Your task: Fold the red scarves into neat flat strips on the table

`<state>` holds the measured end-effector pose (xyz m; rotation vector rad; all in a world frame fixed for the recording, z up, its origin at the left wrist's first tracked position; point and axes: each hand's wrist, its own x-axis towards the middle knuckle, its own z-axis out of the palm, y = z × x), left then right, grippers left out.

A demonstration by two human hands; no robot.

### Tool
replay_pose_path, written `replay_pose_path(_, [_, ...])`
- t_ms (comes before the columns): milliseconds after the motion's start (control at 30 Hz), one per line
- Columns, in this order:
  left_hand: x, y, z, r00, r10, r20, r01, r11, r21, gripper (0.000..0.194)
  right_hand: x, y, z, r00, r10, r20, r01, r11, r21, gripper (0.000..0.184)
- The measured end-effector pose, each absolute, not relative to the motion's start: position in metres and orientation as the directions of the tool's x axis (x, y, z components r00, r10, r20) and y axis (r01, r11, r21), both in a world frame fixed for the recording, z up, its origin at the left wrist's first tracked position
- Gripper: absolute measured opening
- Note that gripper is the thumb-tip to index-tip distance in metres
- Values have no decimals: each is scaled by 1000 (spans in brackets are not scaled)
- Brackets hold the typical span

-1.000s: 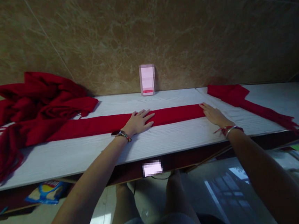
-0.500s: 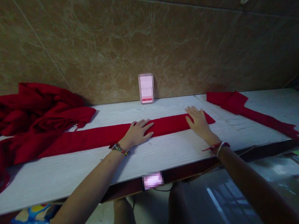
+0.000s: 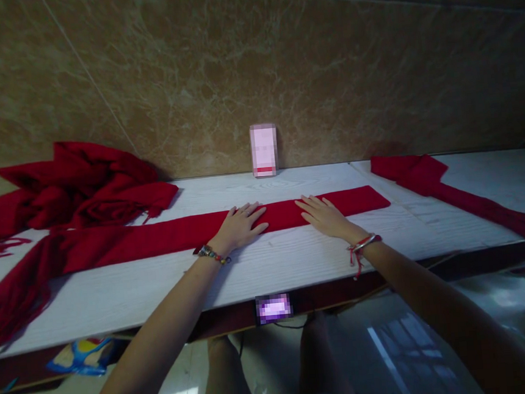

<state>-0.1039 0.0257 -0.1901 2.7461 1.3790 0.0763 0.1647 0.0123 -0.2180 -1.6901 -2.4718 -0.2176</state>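
Observation:
A long red scarf (image 3: 165, 237) lies stretched flat along a white wooden table (image 3: 272, 263); its fringed end hangs toward the left front edge. My left hand (image 3: 242, 225) rests flat on the scarf near its middle, fingers spread. My right hand (image 3: 323, 216) lies flat on the scarf just to the right of the left hand, fingers stretched out. The scarf's right end (image 3: 373, 196) lies bare beyond my right hand. Both wrists wear bracelets.
A heap of red scarves (image 3: 82, 191) sits at the back left. Another red scarf (image 3: 450, 196) lies diagonally at the right. A small upright card (image 3: 264, 150) leans on the brown marble wall. A coloured packet (image 3: 83, 354) lies under the table at left.
My right hand has slid left along the scarf, from its right end to close beside my left hand. My left hand has stayed in place.

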Motion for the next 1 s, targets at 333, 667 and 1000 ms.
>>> replay_pose_path(333, [-148, 9, -192, 505, 863, 6, 863, -505, 1, 57, 225, 32, -221, -365, 909, 201, 929, 370, 16, 49])
replay_pose_path(667, [-297, -18, -205, 240, 955, 177, 971, -233, -59, 57, 227, 40, -223, -319, 920, 229, 941, 336, -38, 48])
replay_pose_path(1000, [-269, -14, -198, 378, 916, 136, 926, -374, -52, 60, 217, 34, -219, -283, 904, 321, 941, 326, -90, 46])
